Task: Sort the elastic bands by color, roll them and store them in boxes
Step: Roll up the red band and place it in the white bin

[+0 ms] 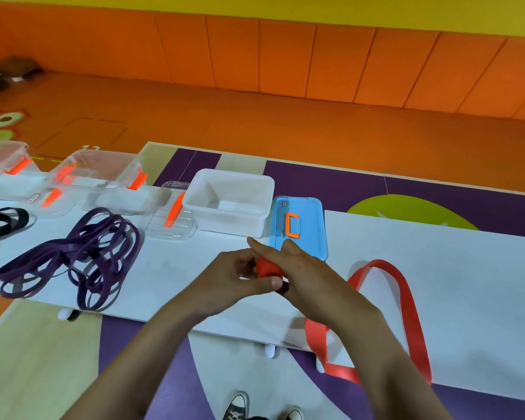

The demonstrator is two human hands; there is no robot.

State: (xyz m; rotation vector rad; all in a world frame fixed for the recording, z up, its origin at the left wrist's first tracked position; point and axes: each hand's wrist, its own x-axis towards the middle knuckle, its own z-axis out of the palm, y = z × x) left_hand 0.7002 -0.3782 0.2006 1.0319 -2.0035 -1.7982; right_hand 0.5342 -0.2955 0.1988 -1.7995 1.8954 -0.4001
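Rolling the red band point(405, 298) over the bench point(437, 268), just short of the white box point(231, 204).
Both the left hand point(240, 275) and right hand point(311, 275) clench the roll point(267, 267); keeping it tight with level edges should let the loose tail feed in cleanly.

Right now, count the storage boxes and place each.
3: white box beside the blue lid, clear box to its left, second clear box cut off at left edge; more may lie beyond.
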